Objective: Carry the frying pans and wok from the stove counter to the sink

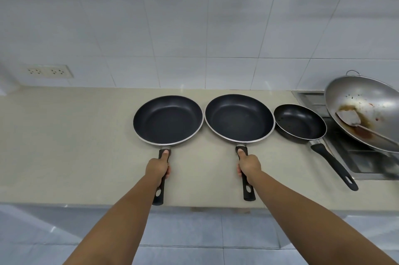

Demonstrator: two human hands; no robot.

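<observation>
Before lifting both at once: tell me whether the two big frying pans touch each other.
Cannot tell. In the head view, the left pan's rim and the right pan's rim meet near the middle, showing neither gap nor contact plainly.

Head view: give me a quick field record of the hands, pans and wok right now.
left hand: gripping handle of left frying pan
right hand: gripping handle of middle frying pan
small frying pan: untouched, on counter beside stove
wok: on stove, dirty, spatula inside
sink: not in view
</observation>
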